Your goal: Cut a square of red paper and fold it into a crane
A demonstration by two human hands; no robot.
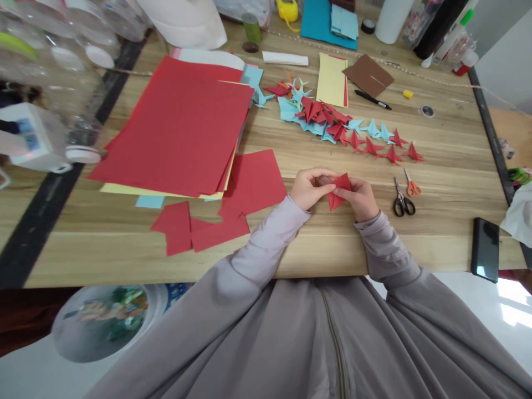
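A small folded red paper (339, 193) with pointed ends is held between both hands just above the table's front part. My left hand (312, 187) pinches its left side with thumb and fingers. On its right side, my right hand (361, 197) grips it, the thumb lying across the front. Red paper sheets (260, 180) lie left of my left hand, with smaller red pieces (178, 227) nearer the table edge. Behind my hands are folded red paper cranes (371, 146) and light blue ones (372, 128).
A large stack of red sheets (178, 122) covers the left of the table. Black-handled scissors (403, 204) and orange scissors (412, 187) lie right of my right hand. A phone (485, 249) rests at the right front edge; a black pen (373, 100) lies farther back.
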